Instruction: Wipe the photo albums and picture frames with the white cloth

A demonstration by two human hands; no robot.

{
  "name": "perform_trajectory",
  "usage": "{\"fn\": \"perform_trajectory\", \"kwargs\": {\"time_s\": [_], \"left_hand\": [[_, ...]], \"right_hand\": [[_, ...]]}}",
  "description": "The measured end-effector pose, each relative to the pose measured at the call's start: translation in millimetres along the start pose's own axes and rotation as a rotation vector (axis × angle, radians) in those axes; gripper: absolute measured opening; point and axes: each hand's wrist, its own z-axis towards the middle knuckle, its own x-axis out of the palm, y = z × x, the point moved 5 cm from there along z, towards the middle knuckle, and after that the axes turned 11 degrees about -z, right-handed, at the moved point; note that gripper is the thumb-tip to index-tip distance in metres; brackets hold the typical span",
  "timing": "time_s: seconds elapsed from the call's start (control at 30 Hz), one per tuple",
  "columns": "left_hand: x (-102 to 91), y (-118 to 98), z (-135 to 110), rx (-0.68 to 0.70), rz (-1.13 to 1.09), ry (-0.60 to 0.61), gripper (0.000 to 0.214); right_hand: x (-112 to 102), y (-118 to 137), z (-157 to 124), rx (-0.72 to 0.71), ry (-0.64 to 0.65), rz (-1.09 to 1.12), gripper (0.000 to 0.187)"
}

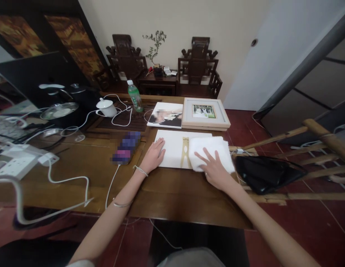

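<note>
A white board or booklet (172, 148) lies flat on the wooden table, with a tan, cat-headed figure (185, 152) on its face. My left hand (155, 154) rests flat on its left edge, fingers stretched out. On the right part of the board sits a folded white towel (214, 146), which hides that end. My right hand (215, 170) lies on top of the towel with its fingers spread, pressing on it rather than wrapped round it. Whether the tan figure is printed or a separate piece, I cannot tell.
Behind the board are a framed photo (204, 111) and a photo panel (165, 115). A phone (126, 147) on a cable, a green bottle (135, 97), a lidded white cup (106, 108) and a power strip (18, 163) stand left. A black bag (261, 174) hangs at right.
</note>
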Motion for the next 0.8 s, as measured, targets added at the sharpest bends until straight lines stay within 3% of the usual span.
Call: {"fn": "perform_trajectory", "kwargs": {"time_s": [0.1, 0.2, 0.47, 0.6, 0.7, 0.8], "left_hand": [[-0.6, -1, 0, 0.009, 0.003, -0.01, 0.042], [-0.7, -1, 0, 0.007, 0.004, -0.013, 0.042], [-0.7, 1, 0, 0.002, -0.005, 0.0, 0.042], [-1.5, 0, 1, -0.012, -0.023, 0.011, 0.042], [-2.1, 0, 1, -0.013, -0.031, 0.012, 0.042], [-2.2, -1, 1, -0.011, -0.027, 0.009, 0.042]], "right_hand": [[-6, 16, -24, -0.028, 0.001, 0.034, 0.048], [-8, 15, -28, -0.034, 0.013, 0.065, 0.044], [7, -40, 35, 0.039, -0.005, 0.156, 0.034], [16, -65, 65, 0.129, 0.016, 0.158, 0.038], [18, -67, 70, 0.155, 0.032, 0.151, 0.04], [14, -51, 54, 0.126, 0.016, 0.147, 0.037]]}}
